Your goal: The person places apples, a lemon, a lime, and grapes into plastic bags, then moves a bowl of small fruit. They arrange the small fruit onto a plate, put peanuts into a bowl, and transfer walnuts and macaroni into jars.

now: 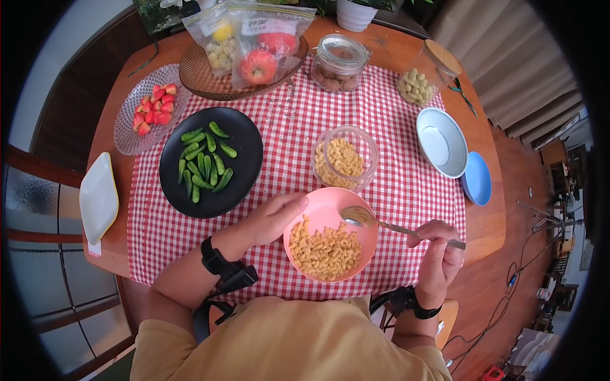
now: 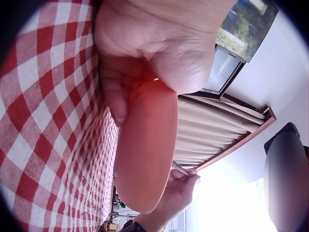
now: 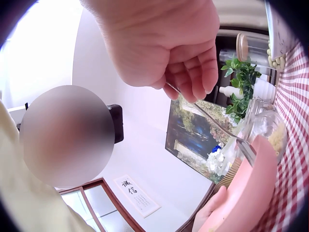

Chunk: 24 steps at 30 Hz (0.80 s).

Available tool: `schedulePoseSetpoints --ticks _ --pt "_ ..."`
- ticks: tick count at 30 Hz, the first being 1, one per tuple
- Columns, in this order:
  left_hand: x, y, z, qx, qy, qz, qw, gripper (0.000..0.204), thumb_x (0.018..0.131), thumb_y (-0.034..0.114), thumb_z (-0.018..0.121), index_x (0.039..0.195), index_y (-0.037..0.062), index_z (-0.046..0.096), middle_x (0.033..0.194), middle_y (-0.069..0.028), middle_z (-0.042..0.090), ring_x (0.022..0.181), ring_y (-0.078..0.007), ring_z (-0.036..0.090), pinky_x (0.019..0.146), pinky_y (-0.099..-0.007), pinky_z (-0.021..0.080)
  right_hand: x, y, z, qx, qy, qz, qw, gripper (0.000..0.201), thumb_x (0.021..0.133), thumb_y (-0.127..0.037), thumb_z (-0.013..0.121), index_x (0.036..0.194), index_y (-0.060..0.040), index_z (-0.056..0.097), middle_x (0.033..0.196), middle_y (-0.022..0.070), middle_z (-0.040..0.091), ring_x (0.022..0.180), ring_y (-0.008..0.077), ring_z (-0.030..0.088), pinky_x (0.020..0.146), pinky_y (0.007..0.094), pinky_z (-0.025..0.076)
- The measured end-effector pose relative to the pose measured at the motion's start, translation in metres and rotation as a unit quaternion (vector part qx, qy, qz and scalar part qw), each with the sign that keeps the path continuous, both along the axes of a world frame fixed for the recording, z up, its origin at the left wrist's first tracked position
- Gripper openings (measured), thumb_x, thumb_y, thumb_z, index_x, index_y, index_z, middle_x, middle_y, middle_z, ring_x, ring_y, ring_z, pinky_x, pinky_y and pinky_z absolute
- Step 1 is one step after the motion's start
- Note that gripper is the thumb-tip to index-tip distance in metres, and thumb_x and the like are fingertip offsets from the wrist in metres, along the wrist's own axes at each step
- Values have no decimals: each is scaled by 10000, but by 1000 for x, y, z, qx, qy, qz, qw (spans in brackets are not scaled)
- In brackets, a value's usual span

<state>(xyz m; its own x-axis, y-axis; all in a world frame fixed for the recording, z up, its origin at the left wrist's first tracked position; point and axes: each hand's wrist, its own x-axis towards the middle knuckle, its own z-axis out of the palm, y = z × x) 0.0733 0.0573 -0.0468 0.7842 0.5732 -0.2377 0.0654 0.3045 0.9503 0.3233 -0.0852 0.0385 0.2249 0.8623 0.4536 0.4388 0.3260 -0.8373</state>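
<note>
A pink bowl [image 1: 321, 206] stands at the near edge of the checked cloth, with elbow macaroni [image 1: 324, 254] heaped in its near part. My left hand [image 1: 277, 219] grips the bowl's left rim; in the left wrist view its thumb is up at the rim, and its fingers [image 2: 115, 104] reach under the side. In my right hand [image 1: 438, 254] is a metal spoon [image 1: 397, 228], pinched by the handle. The spoon's head overlaps the bowl's far right inside, beyond the macaroni. Just behind the bowl sits a clear round container [image 1: 373, 149] with more macaroni.
Left of the bowl lies a black plate [image 1: 244, 190] of small cucumbers. Beyond are a glass dish [image 1: 124, 143] of red fruit pieces and a basket [image 1: 190, 73] with bagged fruit. Lidded jars [image 1: 340, 57] stand behind; a pale blue bowl [image 1: 438, 136] and blue plate [image 1: 476, 179] are rightward.
</note>
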Motion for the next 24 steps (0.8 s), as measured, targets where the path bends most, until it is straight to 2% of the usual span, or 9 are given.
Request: schedulePoseSetpoints --ticks 4,8,9,11,13,18,21,23,24 --pt "1 -1 3 7 1 5 1000 432 1029 364 366 1076 -4 588 910 -31 628 843 -79 581 753 -247 473 -1 -9 7 33 -72 -15 997 295 981 -232 483 831 3 579 699 100 609 591 168 565 541 269 444" --pt "2 -2 8 47 10 5 999 433 1025 349 377 1095 -20 591 905 -44 637 835 -94 588 743 -264 476 -4 -15 12 17 -67 8 998 283 970 -217 499 807 -1 579 686 98 604 575 179 565 525 266 436" --pt "2 -3 10 47 10 5 999 433 1025 349 377 1095 -20 591 905 -44 637 835 -94 588 743 -264 476 -5 -16 11 -8 -45 21 999 290 972 -223 498 805 -1 581 685 95 605 576 178 566 527 264 437" --pt "3 -4 11 141 58 -21 988 411 1018 319 399 1117 -34 585 874 -82 655 797 -126 609 720 -292 479 -7 -15 9 -33 -24 35 999 297 975 -228 497 803 -2 583 685 91 606 577 176 566 529 262 437" --pt "5 -5 11 160 42 -27 986 397 1014 303 405 1117 -36 584 856 -103 658 773 -144 617 704 -305 480 -11 -14 6 -27 40 30 998 322 983 -248 489 804 1 585 686 85 608 576 166 563 530 263 438" --pt "6 -6 12 189 45 -42 980 365 1005 272 427 1116 -36 589 803 -143 657 704 -187 629 658 -332 483 -5 -14 3 -8 42 -3 999 339 994 -262 473 817 5 583 688 83 608 582 151 563 534 262 444" --pt "5 -7 7 279 21 14 960 302 992 224 465 1082 -29 602 782 -138 651 677 -164 619 635 -309 479 -4 -14 2 -6 26 -11 1000 337 998 -259 465 822 7 576 691 86 609 584 148 566 535 258 444" --pt "3 -5 4 321 91 126 934 237 977 175 496 1057 -22 600 799 -123 638 650 -147 603 623 -281 470 -3 -14 1 -5 17 -13 1000 334 999 -256 462 824 7 572 693 88 610 585 147 567 535 256 444" --pt "3 -5 5 321 91 125 934 237 977 175 496 1057 -22 600 799 -123 638 650 -147 603 623 -281 470 -2 -15 0 -5 18 -20 1000 332 999 -256 462 827 6 571 695 89 610 583 146 567 534 255 443"
